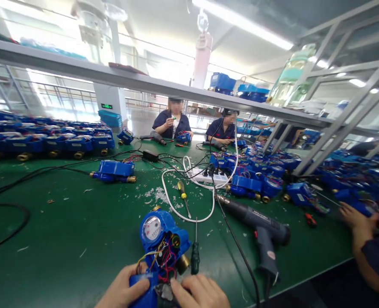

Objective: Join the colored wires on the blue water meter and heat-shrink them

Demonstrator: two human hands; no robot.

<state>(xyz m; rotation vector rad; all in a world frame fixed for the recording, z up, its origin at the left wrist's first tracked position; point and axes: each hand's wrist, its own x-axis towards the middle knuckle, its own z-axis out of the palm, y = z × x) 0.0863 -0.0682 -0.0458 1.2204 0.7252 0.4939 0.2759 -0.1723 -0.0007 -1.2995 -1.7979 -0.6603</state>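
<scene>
At the front edge of the table, a blue water meter [165, 239] lies opened, with a round dial and brass ends. Red, yellow and white wires run from its open housing to a loose blue cover [144, 288]. My left hand [125, 284] grips that cover, thumb on top. My right hand [202, 291] is bent, its index finger against a greyish lump [165, 291] and the red wires beside the cover; what its fingers hold is hidden. A dark-handled screwdriver [195, 256] lies just beyond my right hand.
A heat gun [256, 226] and its cable lie to the right. Behind the meter are a yellow screwdriver [182, 190], a power strip [210, 176] and white scraps. Another meter [114, 170] stands left. A co-worker's hand [357, 218] works at right; a shelf [144, 81] spans above.
</scene>
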